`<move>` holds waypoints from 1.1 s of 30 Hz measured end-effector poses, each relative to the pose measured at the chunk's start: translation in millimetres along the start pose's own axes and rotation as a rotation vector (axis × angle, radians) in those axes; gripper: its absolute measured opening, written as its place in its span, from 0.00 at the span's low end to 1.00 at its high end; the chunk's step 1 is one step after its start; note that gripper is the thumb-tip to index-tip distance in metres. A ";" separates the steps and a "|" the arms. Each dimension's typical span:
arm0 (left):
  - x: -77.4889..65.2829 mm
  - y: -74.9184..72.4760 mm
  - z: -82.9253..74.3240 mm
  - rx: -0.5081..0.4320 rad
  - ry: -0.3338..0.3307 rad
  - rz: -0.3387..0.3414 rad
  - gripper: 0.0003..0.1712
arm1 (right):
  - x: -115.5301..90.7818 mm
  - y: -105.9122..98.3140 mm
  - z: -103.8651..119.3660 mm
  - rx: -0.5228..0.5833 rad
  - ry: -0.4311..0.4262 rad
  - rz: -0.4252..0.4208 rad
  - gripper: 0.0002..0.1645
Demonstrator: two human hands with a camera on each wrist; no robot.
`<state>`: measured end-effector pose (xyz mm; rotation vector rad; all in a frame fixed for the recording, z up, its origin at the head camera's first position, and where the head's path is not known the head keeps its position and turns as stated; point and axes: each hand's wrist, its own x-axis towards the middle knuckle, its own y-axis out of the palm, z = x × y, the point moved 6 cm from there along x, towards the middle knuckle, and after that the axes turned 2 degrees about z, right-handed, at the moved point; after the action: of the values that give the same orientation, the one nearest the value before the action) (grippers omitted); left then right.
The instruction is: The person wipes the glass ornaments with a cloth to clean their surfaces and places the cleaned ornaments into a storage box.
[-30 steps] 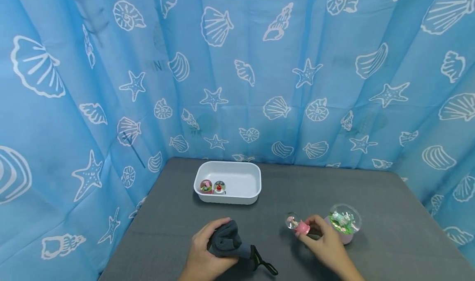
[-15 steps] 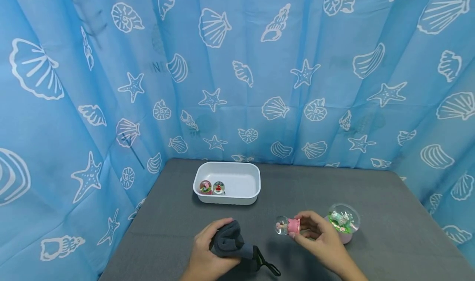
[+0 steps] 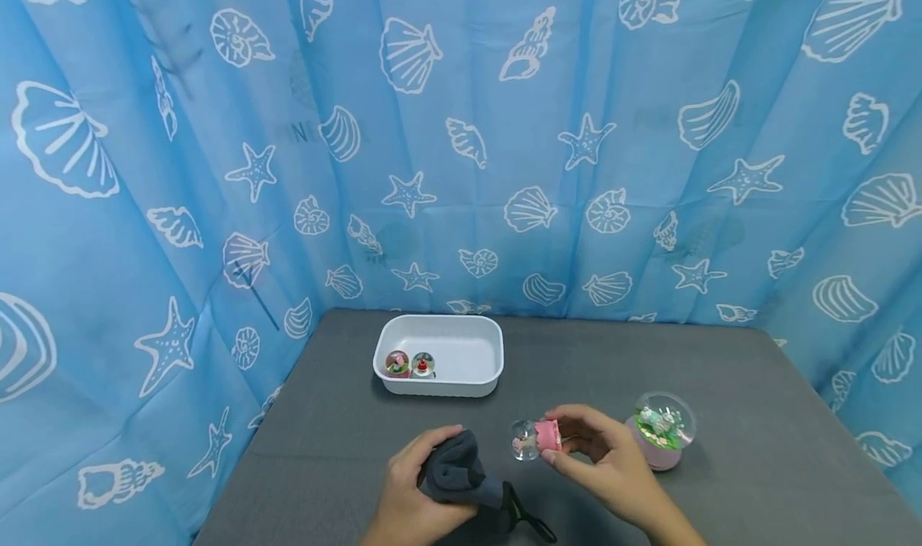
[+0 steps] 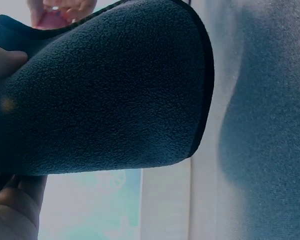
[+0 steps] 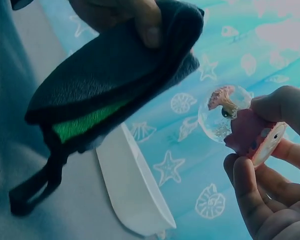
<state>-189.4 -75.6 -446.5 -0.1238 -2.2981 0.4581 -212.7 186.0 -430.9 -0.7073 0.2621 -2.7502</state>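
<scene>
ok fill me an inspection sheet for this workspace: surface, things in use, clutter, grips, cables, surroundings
Surface: gray tabletop, apparently cloth-covered.
Things in use: dark fabric item with black loop, green showing inside; small pink-based globe, tipped sideways above the tabletop.
Clutter: white tray holding two small globes; larger globe upright nearby.
Grips: left grip holds the fabric; right grip pinches the pink base.
Cables: nothing seen.
Surroundings: blue curtain, white sea-life print.

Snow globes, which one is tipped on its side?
The small pink-based globe in the right hand: its dome points sideways, while the two globes in the white tray and the large globe stand dome-up.
</scene>
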 end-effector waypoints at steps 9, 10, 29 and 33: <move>2.5 1.9 -1.7 0.004 0.001 0.004 0.49 | 5.9 15.5 4.7 0.074 -0.035 0.093 0.24; 2.9 2.1 -1.9 0.011 -0.002 0.005 0.49 | 6.4 17.1 4.4 0.085 -0.042 0.100 0.24; 7.1 5.7 -5.0 -0.019 0.013 0.014 0.48 | 16.3 31.7 7.9 0.075 -0.041 0.145 0.25; 8.7 5.3 -6.3 -0.020 0.029 0.001 0.47 | 19.2 32.7 8.3 0.068 -0.021 0.151 0.24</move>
<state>-191.2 -66.9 -438.5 -0.1412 -2.2745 0.4314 -217.2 148.2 -423.3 -0.6700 0.2072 -2.5940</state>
